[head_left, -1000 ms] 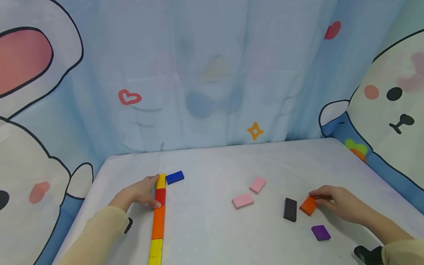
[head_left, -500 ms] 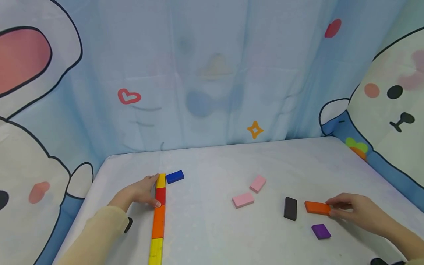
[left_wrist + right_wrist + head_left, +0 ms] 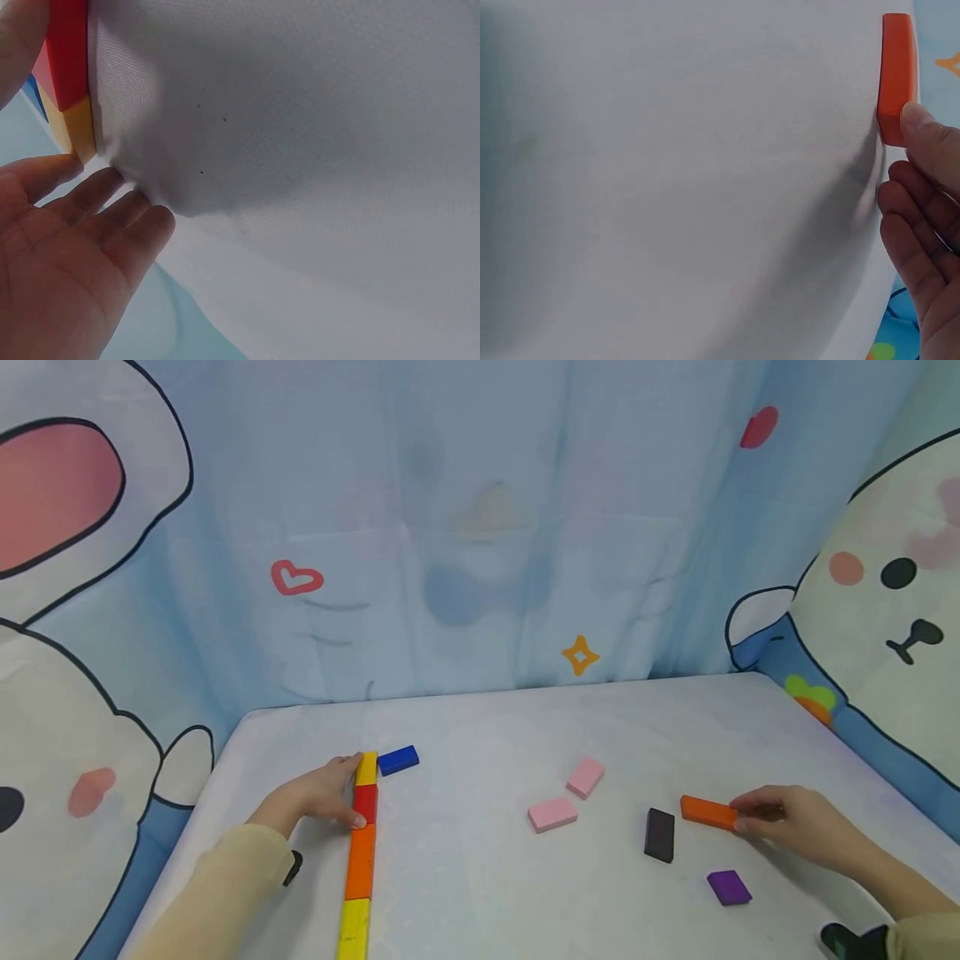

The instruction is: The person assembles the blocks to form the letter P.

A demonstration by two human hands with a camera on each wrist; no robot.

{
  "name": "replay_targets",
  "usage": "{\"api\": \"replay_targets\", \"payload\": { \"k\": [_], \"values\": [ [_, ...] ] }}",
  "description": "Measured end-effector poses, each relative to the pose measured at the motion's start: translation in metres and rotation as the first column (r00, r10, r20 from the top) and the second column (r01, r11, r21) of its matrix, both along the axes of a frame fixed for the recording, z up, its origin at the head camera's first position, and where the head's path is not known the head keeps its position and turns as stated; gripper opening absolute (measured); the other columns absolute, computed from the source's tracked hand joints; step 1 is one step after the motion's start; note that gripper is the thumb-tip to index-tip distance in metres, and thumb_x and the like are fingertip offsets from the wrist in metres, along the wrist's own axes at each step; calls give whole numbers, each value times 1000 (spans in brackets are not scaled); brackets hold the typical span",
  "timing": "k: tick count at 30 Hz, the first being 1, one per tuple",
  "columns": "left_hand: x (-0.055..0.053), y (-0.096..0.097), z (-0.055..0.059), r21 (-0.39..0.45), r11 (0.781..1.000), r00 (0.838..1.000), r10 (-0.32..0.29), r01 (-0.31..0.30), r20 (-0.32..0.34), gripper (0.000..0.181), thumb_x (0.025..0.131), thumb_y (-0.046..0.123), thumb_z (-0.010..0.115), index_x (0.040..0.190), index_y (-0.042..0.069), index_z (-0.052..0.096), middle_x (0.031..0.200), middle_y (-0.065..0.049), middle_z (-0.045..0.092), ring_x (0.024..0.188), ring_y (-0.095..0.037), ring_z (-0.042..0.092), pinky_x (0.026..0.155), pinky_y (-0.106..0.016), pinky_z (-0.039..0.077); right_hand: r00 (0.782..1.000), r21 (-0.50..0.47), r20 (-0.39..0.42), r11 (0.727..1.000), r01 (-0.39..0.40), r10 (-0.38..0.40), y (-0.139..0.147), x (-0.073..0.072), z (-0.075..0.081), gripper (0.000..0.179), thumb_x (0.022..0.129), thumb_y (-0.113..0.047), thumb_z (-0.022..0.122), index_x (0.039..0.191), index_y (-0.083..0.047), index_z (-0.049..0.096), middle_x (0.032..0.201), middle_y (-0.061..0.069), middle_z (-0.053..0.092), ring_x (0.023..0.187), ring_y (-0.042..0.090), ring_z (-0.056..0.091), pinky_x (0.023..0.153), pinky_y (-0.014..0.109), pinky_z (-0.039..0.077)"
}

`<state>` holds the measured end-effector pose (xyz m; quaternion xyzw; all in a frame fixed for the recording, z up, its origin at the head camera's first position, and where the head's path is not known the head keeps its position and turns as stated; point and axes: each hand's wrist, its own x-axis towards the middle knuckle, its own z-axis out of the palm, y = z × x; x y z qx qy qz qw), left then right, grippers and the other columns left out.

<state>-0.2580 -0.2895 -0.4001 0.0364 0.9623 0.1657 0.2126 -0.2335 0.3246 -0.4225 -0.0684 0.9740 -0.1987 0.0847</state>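
The orange block (image 3: 705,812) should handle easily: probably light, stiff and hard to break. Its smooth faces could slip a little under a weak pinch. The long sides near one end look the best place to take hold, and the right hand (image 3: 813,828) has it there — thumb and finger pinched together on the end at about three-thirty, the other fingers loosely bent beneath and gripping nothing. An off-centre hold like this may let the far end dip or swivel.

The block is a plain, slim oblong, evenly orange, with crisp edges; whether it is wood or plastic I cannot tell. It sits at four o'clock from the middle of the head view, its free end pointing between nine and ten, with the dark block (image 3: 659,836) at its eight o'clock and the purple block (image 3: 729,888) between five and six. Whether it touches the worktop (image 3: 465,885) is unclear.

The left hand (image 3: 315,792) pinches nothing — its fingers are spread and fairly straight, resting against the coloured row (image 3: 360,862).
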Motion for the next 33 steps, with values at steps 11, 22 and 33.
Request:
{"api": "replay_targets", "payload": {
  "k": [11,22,33],
  "values": [
    [-2,-1,0,-15,1000,1000,-16,16,5,103,82,27,86,160,0,25,162,-27,32,146,-43,37,116,-61,40,999,-15,36,1000,6,-5,-8,-20,-1,47,89,-24,80,119,9,68,105,16,73,90,23,66,76,37,63],
    [-3,-3,1,-7,1000,1000,-2,2,12,103,82,27,86,161,2,25,162,-26,32,147,-43,36,116,-62,39,998,20,-18,998,-64,64,-24,-52,6,38,86,-16,81,114,8,72,102,18,74,89,25,65,78,44,62],
    [-4,-1,-1,5,1000,1000,8,-8,10,102,83,26,86,161,4,25,164,-23,32,149,-40,35,117,-59,40,994,22,58,995,-95,94,-68,-94,16,35,90,-15,77,116,8,72,106,21,73,90,25,65,85,47,62]
  ]
}}
